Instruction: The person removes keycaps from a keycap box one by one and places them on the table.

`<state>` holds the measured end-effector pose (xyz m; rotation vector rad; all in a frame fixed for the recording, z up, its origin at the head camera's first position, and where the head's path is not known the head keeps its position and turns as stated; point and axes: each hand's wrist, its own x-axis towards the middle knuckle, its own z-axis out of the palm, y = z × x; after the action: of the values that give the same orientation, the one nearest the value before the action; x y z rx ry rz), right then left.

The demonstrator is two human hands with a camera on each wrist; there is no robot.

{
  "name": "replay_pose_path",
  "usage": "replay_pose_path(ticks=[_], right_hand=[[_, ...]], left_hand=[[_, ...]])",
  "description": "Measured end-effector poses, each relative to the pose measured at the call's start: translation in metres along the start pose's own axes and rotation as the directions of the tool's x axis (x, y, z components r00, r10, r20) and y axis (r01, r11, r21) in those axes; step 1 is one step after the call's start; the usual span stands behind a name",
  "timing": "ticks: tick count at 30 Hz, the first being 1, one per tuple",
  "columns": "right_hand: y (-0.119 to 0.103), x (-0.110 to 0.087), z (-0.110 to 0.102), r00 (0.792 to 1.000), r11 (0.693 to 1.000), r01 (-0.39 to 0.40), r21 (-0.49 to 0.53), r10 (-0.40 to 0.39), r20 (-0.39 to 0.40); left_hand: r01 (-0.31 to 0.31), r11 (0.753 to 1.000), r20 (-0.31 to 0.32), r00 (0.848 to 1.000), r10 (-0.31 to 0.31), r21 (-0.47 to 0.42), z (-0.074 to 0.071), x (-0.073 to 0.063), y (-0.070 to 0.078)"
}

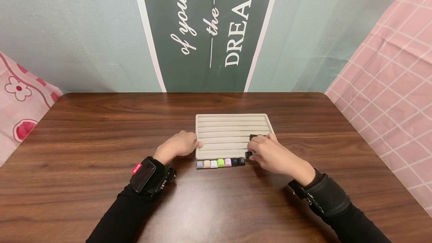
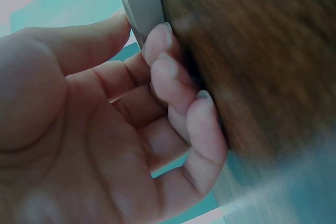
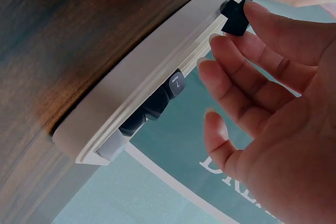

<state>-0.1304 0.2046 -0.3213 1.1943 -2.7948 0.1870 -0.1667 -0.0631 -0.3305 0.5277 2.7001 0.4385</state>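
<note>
A beige tray (image 1: 233, 115) with long parallel grooves lies on the table. At its left side my left hand (image 1: 179, 143) grips the edge, thumb on top and curled fingers against the outer side; the left wrist view shows this tray edge (image 2: 144, 3) between thumb and index finger. Over the tray's right front corner, my right hand (image 1: 271, 153) pinches a black keycap (image 3: 237, 18) between thumb and fingers. Several dark keycaps stand in a groove near that hand, one keycap (image 3: 177, 83) marked 7. Part of the tray's right side is hidden by the right hand.
Along the tray's front edge runs a row of keycaps: grey, peach, white, a green keycap (image 1: 221, 162), pink and black ones. Brown wooden table (image 1: 84, 153) surrounds the tray. A printed curtain (image 1: 209, 78) hangs behind the far edge, with pink cloth (image 1: 388, 85) at the right.
</note>
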Motion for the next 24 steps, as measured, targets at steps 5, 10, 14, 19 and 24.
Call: replay_pose_path(ticks=[5, 10, 14, 19, 24], right_hand=[[-0.0009, -0.0012, 0.0006, 1.000, 1.000, 0.010, -0.012, -0.010, 0.003], [-0.0016, -0.0027, 0.0017, 1.000, 1.000, 0.020, -0.008, -0.020, 0.019], [-0.0022, -0.0039, 0.0026, 0.999, 1.000, 0.029, -0.002, -0.029, 0.029], [-0.0031, -0.0049, 0.0032, 0.999, 0.999, 0.038, 0.015, -0.038, 0.024], [-0.0043, -0.0049, 0.0048, 0.999, 0.999, 0.038, 0.022, -0.039, 0.022]], left_hand=[[0.007, 1.000, 0.008, 1.000, -0.007, 0.001, 0.0005, 0.0008, -0.0003], [0.008, 1.000, 0.009, 1.000, -0.008, 0.002, 0.0009, 0.0003, -0.0008], [0.013, 1.000, 0.016, 1.000, -0.013, -0.001, 0.0007, 0.0007, -0.0012], [0.014, 1.000, 0.018, 1.000, -0.014, -0.002, -0.0001, 0.0004, -0.0014], [0.013, 1.000, 0.018, 1.000, -0.013, -0.001, -0.0007, 0.0006, -0.0018]])
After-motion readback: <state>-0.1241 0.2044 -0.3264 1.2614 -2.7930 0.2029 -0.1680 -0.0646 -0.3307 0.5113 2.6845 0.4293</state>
